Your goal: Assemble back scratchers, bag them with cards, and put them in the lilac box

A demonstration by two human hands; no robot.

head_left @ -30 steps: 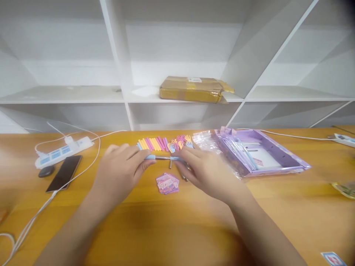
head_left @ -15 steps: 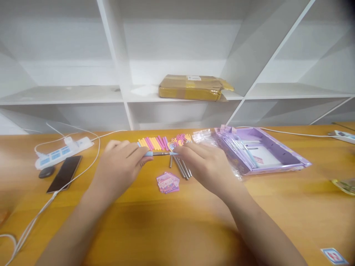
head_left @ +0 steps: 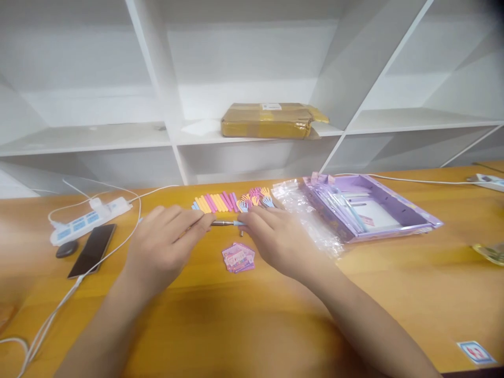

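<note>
Between both hands stretches a thin telescopic metal rod (head_left: 222,223), roughly level above the desk. My left hand (head_left: 163,247) is closed around its left part, and a bit of light blue shows past the far side of the fist. At the right end is a light blue piece (head_left: 238,223), pinched by my right hand (head_left: 271,236); the fingers hide the rest of it. Just behind the rod lie a row of yellow, pink, purple and blue tubes (head_left: 214,202) and a pile of small coloured hand-shaped scratcher heads (head_left: 255,198). Pink printed cards (head_left: 238,257) lie nearer me.
A purple box tray (head_left: 399,231) with wrapped sticks stands right, beside clear plastic bags (head_left: 311,220). Leftward are a power strip (head_left: 90,220), a black mouse (head_left: 66,249), a phone (head_left: 92,251) and white cables. A taped carton (head_left: 263,121) sits on the shelf behind.
My left hand has shifted left and slightly lower, now covering the blue grip that showed at its fingertips. My right hand has moved a little left, exposing more scratcher heads but covering most loose metal rods.
</note>
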